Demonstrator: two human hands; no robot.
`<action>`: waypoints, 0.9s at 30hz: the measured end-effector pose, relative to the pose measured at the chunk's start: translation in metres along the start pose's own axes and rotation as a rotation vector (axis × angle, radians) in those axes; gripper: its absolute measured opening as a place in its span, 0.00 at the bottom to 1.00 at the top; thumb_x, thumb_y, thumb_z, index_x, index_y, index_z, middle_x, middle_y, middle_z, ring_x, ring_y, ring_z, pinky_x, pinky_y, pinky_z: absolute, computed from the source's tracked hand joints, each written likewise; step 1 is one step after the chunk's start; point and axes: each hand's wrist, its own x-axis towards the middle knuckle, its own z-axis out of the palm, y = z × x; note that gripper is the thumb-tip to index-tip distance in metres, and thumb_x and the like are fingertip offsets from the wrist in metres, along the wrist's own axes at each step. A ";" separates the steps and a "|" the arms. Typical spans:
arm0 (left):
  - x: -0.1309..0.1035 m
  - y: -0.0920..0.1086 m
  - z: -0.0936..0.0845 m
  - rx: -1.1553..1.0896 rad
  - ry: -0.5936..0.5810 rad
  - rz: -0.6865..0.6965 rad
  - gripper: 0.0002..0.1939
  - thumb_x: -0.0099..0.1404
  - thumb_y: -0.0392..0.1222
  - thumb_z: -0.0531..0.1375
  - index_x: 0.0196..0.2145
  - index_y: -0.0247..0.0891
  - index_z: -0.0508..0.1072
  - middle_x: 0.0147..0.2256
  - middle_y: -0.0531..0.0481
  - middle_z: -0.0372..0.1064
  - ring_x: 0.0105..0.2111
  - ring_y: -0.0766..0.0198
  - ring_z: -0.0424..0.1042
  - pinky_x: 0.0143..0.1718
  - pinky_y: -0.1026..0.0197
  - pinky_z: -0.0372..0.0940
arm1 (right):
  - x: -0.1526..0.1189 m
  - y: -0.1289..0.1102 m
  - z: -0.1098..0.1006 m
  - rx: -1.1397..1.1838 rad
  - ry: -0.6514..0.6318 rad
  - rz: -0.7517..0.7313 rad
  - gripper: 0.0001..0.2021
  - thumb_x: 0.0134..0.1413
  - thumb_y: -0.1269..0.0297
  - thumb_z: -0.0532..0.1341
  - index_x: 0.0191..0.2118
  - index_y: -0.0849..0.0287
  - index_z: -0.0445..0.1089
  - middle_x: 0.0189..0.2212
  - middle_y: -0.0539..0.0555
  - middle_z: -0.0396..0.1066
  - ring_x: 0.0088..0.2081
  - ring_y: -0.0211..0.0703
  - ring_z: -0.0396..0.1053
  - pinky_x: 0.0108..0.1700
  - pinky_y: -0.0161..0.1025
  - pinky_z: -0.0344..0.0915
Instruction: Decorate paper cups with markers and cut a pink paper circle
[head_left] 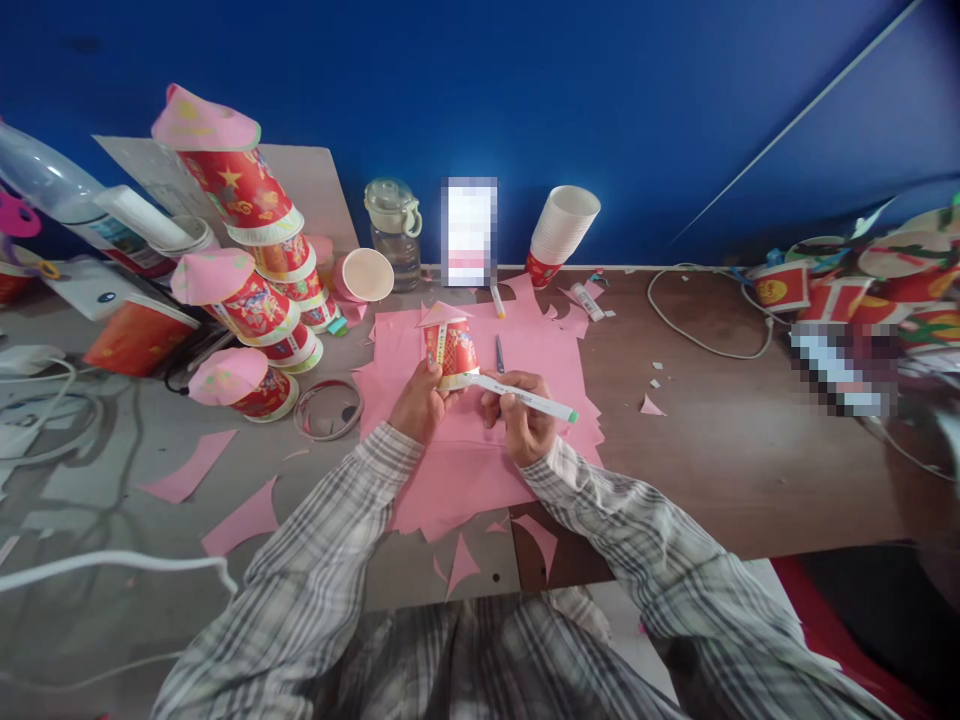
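Over pink paper (pixel 465 475), left fingers (pixel 448 399) grip red cup (pixel 454 348); right fingers (pixel 512 408) curled round marker (pixel 541 402) (apparently touching cup).

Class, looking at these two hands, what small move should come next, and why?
Probably draw the marker along the lower rim of the red cup: the right hand holds its tip there, while the left hand grips the cup.

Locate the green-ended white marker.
In the head view, just right of center, the green-ended white marker is in the right hand, its other end close to the rim of the red paper cup in the left hand.
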 end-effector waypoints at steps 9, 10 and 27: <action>0.000 0.000 -0.001 0.017 -0.003 -0.003 0.31 0.60 0.59 0.78 0.55 0.44 0.80 0.60 0.41 0.85 0.70 0.40 0.77 0.75 0.35 0.64 | 0.001 0.005 0.000 -0.019 0.018 -0.047 0.14 0.75 0.46 0.66 0.48 0.51 0.71 0.31 0.45 0.79 0.17 0.33 0.67 0.21 0.35 0.66; 0.000 0.000 -0.001 0.016 -0.003 -0.001 0.31 0.60 0.59 0.78 0.55 0.44 0.80 0.60 0.41 0.85 0.69 0.40 0.78 0.75 0.35 0.64 | 0.001 0.005 0.001 -0.027 0.024 -0.040 0.15 0.75 0.45 0.66 0.47 0.51 0.70 0.31 0.45 0.79 0.16 0.32 0.66 0.21 0.35 0.66; 0.000 -0.001 0.000 0.018 0.012 -0.010 0.31 0.62 0.58 0.77 0.57 0.44 0.78 0.59 0.41 0.85 0.69 0.42 0.78 0.76 0.37 0.64 | -0.001 0.006 0.001 -0.046 0.041 -0.015 0.17 0.74 0.42 0.66 0.46 0.51 0.69 0.32 0.47 0.82 0.16 0.33 0.65 0.20 0.35 0.64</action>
